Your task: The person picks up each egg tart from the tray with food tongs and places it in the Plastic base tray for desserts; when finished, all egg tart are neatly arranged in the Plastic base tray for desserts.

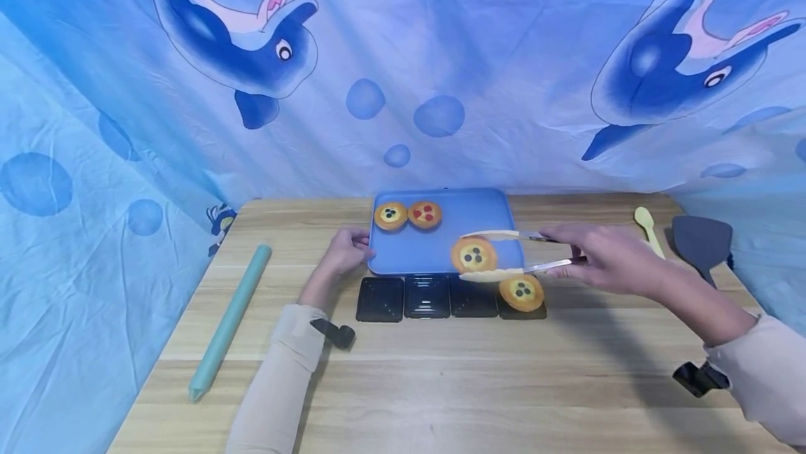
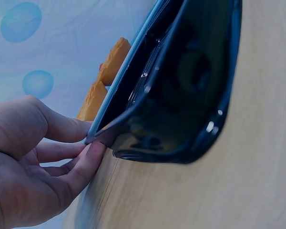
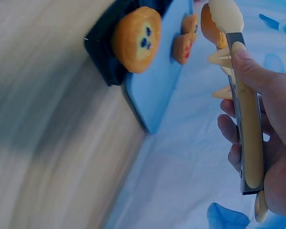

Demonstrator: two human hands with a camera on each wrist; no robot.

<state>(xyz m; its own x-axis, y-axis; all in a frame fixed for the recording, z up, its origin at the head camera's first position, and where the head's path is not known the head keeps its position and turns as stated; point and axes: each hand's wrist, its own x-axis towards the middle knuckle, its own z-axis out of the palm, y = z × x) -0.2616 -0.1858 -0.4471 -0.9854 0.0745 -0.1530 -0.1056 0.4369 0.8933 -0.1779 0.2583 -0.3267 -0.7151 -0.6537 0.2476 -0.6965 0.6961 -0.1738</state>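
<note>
My left hand (image 1: 345,252) pinches the left edge of a blue tray (image 1: 434,251), thumb above and fingers below in the left wrist view. My right hand (image 1: 595,254) grips a pair of tongs (image 3: 248,124) with cream-coloured tips. Between those tips, over the tray's front right part, is an egg tart (image 1: 474,255) with dark berries. A similar berry tart (image 1: 390,216) and a tart with red pieces (image 1: 425,215) sit side by side at the tray's back left. One more berry tart (image 3: 137,40) rests in the rightmost black mould.
Several square black moulds (image 1: 380,299) stand in a row along the tray's front edge. A green rolling pin (image 1: 229,322) lies at the left. At the right lie a yellow spoon (image 1: 648,229) and a dark spatula (image 1: 702,240). A blue dolphin curtain (image 1: 403,69) hangs behind.
</note>
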